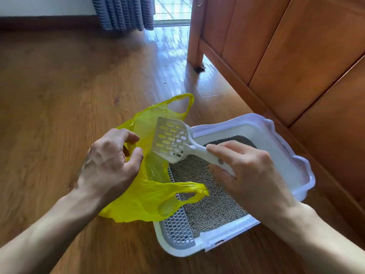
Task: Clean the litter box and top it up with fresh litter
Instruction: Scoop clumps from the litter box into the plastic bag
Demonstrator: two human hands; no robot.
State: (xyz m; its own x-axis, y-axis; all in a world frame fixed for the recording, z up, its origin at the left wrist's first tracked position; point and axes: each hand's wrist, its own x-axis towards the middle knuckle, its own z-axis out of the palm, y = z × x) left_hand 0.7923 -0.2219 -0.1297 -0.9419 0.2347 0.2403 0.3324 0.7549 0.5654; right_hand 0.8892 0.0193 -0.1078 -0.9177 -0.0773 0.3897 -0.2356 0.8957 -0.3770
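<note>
the litter box (pixel 292 175) sits at lower right of the frame. the right hand (pixel 250 169) grips the scoop (pixel 173 141), seemingly empty, over the yellow bag (pixel 150 190); the left hand (pixel 110 161) pinches the bag's rim. keep the mouth wide and tip slowly.

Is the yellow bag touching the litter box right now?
Touching. In the head view the yellow bag, held by the left hand, drapes over the near-left rim of the litter box, and one handle loop lies on the litter.

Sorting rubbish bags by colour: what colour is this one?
Yellow, translucent plastic bag; head view.
</note>
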